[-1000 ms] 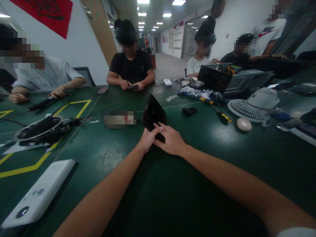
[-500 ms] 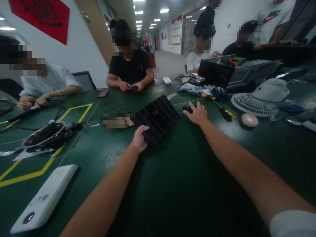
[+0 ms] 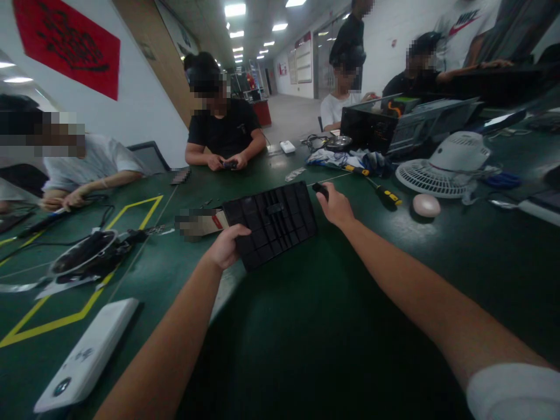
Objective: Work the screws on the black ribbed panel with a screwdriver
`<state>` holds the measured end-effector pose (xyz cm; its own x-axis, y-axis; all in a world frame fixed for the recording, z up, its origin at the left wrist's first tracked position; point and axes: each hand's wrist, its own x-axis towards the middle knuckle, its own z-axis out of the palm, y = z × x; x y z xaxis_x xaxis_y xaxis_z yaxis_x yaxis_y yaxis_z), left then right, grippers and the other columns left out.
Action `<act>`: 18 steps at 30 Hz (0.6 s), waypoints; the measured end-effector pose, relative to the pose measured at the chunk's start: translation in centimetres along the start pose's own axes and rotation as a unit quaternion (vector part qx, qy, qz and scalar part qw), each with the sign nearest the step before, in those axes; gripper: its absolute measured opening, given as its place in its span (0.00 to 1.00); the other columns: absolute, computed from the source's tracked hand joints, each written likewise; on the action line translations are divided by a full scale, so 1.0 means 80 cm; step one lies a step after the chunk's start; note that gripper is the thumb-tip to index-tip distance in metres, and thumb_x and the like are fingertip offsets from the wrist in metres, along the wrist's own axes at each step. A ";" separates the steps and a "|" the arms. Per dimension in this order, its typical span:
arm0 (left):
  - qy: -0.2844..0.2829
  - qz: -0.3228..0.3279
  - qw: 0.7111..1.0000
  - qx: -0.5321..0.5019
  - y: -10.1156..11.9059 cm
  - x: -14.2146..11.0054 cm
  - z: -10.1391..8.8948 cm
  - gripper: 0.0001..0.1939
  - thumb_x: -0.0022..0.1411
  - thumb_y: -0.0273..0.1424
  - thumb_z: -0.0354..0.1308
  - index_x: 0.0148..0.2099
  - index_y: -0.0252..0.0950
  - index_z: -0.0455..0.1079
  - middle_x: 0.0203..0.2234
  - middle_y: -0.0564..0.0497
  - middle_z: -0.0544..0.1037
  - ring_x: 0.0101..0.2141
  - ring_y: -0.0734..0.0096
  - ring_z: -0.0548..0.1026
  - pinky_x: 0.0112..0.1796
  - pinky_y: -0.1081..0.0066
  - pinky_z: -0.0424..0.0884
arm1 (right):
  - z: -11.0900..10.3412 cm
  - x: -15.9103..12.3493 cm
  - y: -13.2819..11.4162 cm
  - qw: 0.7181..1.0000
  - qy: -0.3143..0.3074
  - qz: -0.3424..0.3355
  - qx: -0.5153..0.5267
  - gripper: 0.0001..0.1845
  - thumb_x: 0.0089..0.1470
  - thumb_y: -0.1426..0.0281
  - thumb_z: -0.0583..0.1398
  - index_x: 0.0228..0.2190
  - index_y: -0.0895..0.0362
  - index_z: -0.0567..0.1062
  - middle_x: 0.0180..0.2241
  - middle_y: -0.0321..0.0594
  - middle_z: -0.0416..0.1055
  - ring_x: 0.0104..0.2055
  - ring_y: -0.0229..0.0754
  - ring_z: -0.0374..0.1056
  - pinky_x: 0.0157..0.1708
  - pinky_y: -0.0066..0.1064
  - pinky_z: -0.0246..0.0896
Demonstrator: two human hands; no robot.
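My left hand (image 3: 226,246) grips the left edge of a flat black tray with ribbed compartments (image 3: 291,224), thumb on top. The tray is tilted, its compartment side facing me, above the green table (image 3: 280,326). Just right of the tray, my right hand (image 3: 336,205) is closed around a small black object (image 3: 320,189); its kind is too small to make out. Behind the tray's left edge lies a small carton (image 3: 210,223), partly blurred out.
To the right are a screwdriver (image 3: 388,197), a pink rounded mouse (image 3: 426,205) and a white fan (image 3: 450,166). A white power bank-like block (image 3: 87,356) lies near left, and cables with a black bundle (image 3: 83,254) beyond it. Several people sit around the table.
The tray has turned clockwise toward level, and my left hand has shifted left with it. My right fingers, spread over the black object before, now hold it raised.
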<state>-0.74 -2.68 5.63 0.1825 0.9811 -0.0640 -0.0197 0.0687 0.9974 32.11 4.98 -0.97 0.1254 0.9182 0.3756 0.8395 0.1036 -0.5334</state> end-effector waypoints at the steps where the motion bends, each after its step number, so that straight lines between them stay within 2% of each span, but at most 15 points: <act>1: 0.003 -0.001 0.999 0.034 0.006 -0.003 0.000 0.26 0.46 0.39 0.71 0.49 0.37 0.82 0.37 0.43 0.88 0.44 0.42 0.87 0.50 0.44 0.83 | -0.001 0.000 0.001 1.000 0.008 0.007 0.006 0.29 0.75 0.56 0.49 0.68 0.55 0.71 0.53 0.57 0.83 0.51 0.65 0.79 0.52 0.52 0.71; 4: -0.017 0.029 0.985 0.170 0.017 -0.021 0.003 0.24 0.50 0.41 0.74 0.49 0.39 0.83 0.40 0.46 0.88 0.46 0.46 0.85 0.53 0.47 0.82 | -0.001 0.001 0.006 0.999 0.025 0.029 0.019 0.28 0.74 0.57 0.51 0.67 0.54 0.71 0.50 0.56 0.85 0.50 0.65 0.80 0.51 0.51 0.71; 7: -0.083 0.075 0.954 0.279 0.018 -0.049 0.003 0.19 0.59 0.44 0.72 0.49 0.42 0.85 0.41 0.47 0.88 0.48 0.47 0.85 0.55 0.46 0.81 | 0.000 0.002 0.009 0.998 0.032 0.046 0.027 0.28 0.71 0.58 0.56 0.67 0.52 0.72 0.47 0.54 0.85 0.48 0.64 0.81 0.51 0.50 0.72; 9: -0.134 0.124 0.933 0.309 0.015 -0.067 -0.002 0.19 0.65 0.42 0.69 0.56 0.44 0.85 0.50 0.44 0.88 0.57 0.45 0.83 0.62 0.46 0.77 | 0.001 0.003 0.011 0.998 0.036 0.050 0.033 0.26 0.69 0.59 0.58 0.64 0.51 0.74 0.47 0.53 0.85 0.49 0.64 0.80 0.51 0.50 0.72; 11: -0.184 0.166 0.909 0.336 0.010 -0.081 -0.010 0.22 0.67 0.38 0.67 0.62 0.47 0.83 0.62 0.41 0.84 0.65 0.44 0.79 0.67 0.43 0.71 | 0.002 0.004 0.011 0.997 0.039 0.050 0.038 0.24 0.66 0.59 0.61 0.60 0.52 0.76 0.47 0.53 0.85 0.49 0.64 0.80 0.50 0.50 0.72; 13: -0.186 0.186 0.879 0.398 0.001 -0.090 -0.021 0.27 0.66 0.35 0.68 0.66 0.51 0.81 0.69 0.41 0.78 0.69 0.41 0.74 0.69 0.38 0.67 | 0.002 0.004 0.012 0.997 0.040 0.051 0.043 0.22 0.65 0.58 0.62 0.57 0.52 0.78 0.46 0.54 0.85 0.48 0.64 0.80 0.50 0.50 0.72; 15: -0.158 0.188 0.838 0.488 -0.010 -0.094 -0.031 0.31 0.64 0.31 0.68 0.69 0.53 0.78 0.74 0.43 0.73 0.73 0.38 0.69 0.72 0.32 0.61 | 0.001 0.004 0.012 0.997 0.041 0.051 0.047 0.22 0.65 0.57 0.62 0.56 0.53 0.78 0.46 0.54 0.84 0.49 0.65 0.79 0.50 0.51 0.72; 17: -0.130 0.172 0.804 0.555 -0.020 -0.095 -0.040 0.37 0.65 0.23 0.61 0.72 0.55 0.75 0.77 0.46 0.69 0.75 0.40 0.65 0.73 0.30 0.56 | 0.000 0.003 0.013 0.996 0.042 0.052 0.052 0.23 0.66 0.55 0.61 0.56 0.53 0.77 0.47 0.55 0.84 0.49 0.65 0.79 0.51 0.52 0.72; 18: -0.122 0.164 0.797 0.569 -0.025 -0.094 -0.043 0.41 0.64 0.20 0.58 0.75 0.55 0.72 0.78 0.47 0.68 0.76 0.43 0.64 0.73 0.31 0.56 | 0.000 0.003 0.013 0.996 0.043 0.053 0.054 0.23 0.67 0.54 0.60 0.56 0.54 0.77 0.47 0.55 0.84 0.50 0.65 0.79 0.51 0.52 0.72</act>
<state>-5.46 -9.61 4.02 0.5399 0.8383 0.0762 0.7723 -0.5293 0.3513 33.04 5.31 -1.44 0.2596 0.8905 0.3736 0.7572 0.0523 -0.6510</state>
